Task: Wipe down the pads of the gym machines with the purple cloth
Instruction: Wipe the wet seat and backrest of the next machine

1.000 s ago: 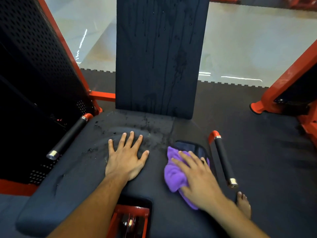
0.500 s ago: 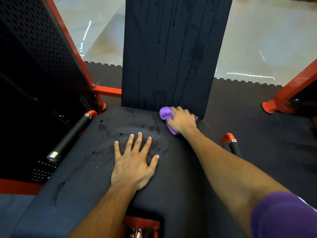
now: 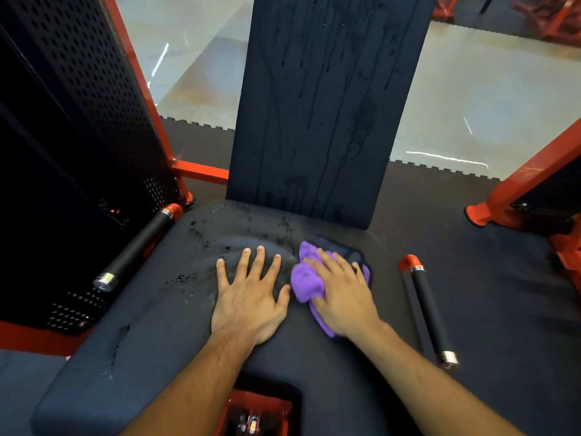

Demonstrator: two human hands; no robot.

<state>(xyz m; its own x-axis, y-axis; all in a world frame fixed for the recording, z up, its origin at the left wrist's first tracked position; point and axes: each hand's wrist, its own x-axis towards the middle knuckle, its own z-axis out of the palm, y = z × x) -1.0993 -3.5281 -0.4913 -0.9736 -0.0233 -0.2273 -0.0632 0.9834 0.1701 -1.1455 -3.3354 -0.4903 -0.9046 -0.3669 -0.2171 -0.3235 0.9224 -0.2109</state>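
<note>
Mid-wipe on the seat pad (image 3: 151,335). My right hand (image 3: 342,297) presses the purple cloth (image 3: 306,283) flat onto the pad at centre frame, fingers (image 3: 327,262) extended and slightly spread over the bunched fabric, not curled round it as far as I can see. The cloth sits just right of my left hand (image 3: 248,297), nearly touching its thumb.

Left hand is flat on the seat, fingers splayed, holding nothing, bracing.

Status, my read: the seat is only partly done. Droplets and a wet smear sit above and left of my left hand, toward the upper-left part of the seat. The back pad (image 3: 317,105), upright in the upper centre, shows drip streaks running down it, so it looks not yet wiped.

Next move needs: sweep the cloth left across the wet patch, which means lifting my left hand out of the way, then work up the back pad top to bottom.

Containers: none as such. The red-framed recess (image 3: 254,413) at bottom centre holds some metal hardware; too dark to say what.
</note>
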